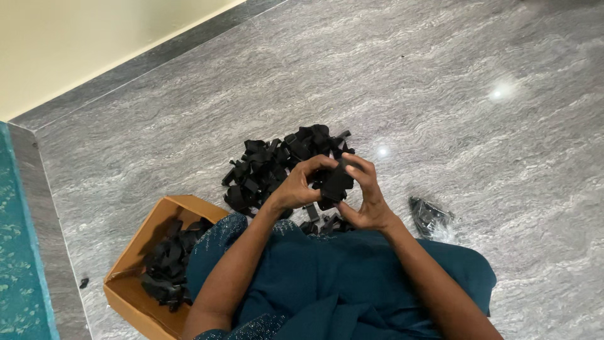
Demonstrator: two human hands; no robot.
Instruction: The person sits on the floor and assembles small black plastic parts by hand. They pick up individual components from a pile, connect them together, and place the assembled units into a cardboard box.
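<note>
Both hands meet over my lap on one black strap piece [335, 183]. My left hand [301, 184] pinches its left side with fingers curled over the top. My right hand [368, 194] grips its right side, thumb against the fabric. Just beyond the hands lies a pile of black strap pieces [270, 165] on the grey stone floor [440, 94]. A few more black pieces [321, 223] rest below the hands at the edge of my teal garment [327, 277].
An open cardboard box [129, 264] with several black strap pieces [165, 261] sits at my left. A clear plastic bag of dark parts [431, 217] lies at my right. A cream wall [75, 38] with a dark skirting runs at the top left; a teal patterned surface [19, 252] borders the left edge.
</note>
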